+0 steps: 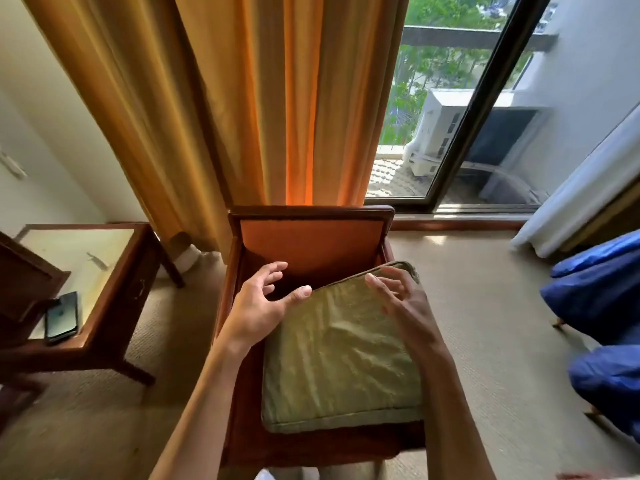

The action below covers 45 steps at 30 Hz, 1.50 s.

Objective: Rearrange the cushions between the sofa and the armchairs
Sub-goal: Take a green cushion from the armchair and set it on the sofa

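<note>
A green cushion (341, 355) lies on the seat of a wooden armchair (311, 233), tilted toward the right arm. The left hand (261, 306) hovers at its far-left corner and the right hand (403, 299) over its far edge, both with fingers spread, gripping nothing. A phone (62, 317) rests on the side table (114, 292).

- Daylight enters through the glass door (460, 109) at upper right, bright but not blown out.
- The curtain (277, 98) glows orange where backlit.
- The armchair (311, 233) seat lies in shadow.
- The side table (79, 251) top shows pale glare.
- Wide-angle distortion bends lines at the edges; focus is sharp centrally.
</note>
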Tool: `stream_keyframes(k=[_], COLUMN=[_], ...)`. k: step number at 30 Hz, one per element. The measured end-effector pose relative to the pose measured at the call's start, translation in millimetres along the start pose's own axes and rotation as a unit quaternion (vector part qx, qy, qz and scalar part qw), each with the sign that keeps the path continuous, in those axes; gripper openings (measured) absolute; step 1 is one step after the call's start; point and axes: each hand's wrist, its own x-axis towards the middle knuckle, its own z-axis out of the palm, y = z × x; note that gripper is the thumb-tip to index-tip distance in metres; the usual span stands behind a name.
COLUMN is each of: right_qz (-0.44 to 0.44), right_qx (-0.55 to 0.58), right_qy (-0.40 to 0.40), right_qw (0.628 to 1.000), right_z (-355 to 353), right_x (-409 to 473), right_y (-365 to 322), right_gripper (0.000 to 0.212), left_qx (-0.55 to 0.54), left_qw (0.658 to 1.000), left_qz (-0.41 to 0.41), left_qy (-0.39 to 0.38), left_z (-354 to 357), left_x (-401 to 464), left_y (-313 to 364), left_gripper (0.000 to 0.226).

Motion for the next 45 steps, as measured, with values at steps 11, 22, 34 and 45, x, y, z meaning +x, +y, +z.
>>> stream_keyframes(k=[11,22,34,45], right_qz=[0.072,0.037,0.283,0.058], right_qx=[-0.152,-0.496,-0.560,-0.600], right_qy=[-0.113,-0.270,-0.490,-0.453], right_qw=[0.979,0.825,0.605,0.656], right_z=[29.6,78.1,99.1,60.0], right_x=[137.8,319.7,416.3,286.7], right_y=[27.0,150.4,249.9,159.6], right_gripper=[0.075,0.083,0.123,0.100], left_qx=[0.053,0.220,0.190,0.322], left_qw=[0.996,0.963,0.956,0.913], left_qz=[-0.068,-0.157,-0.222,-0.170], left_qy=[-0.013,0.006,0.006,-0.186], left_z=[17.6,51.3,67.3,80.9], left_x=[113.8,208.2,195.1,215.1], left_y=[-43.0,-116.6,-172.6,-113.0], left_gripper=[0.082,0.092,0.087,0.116])
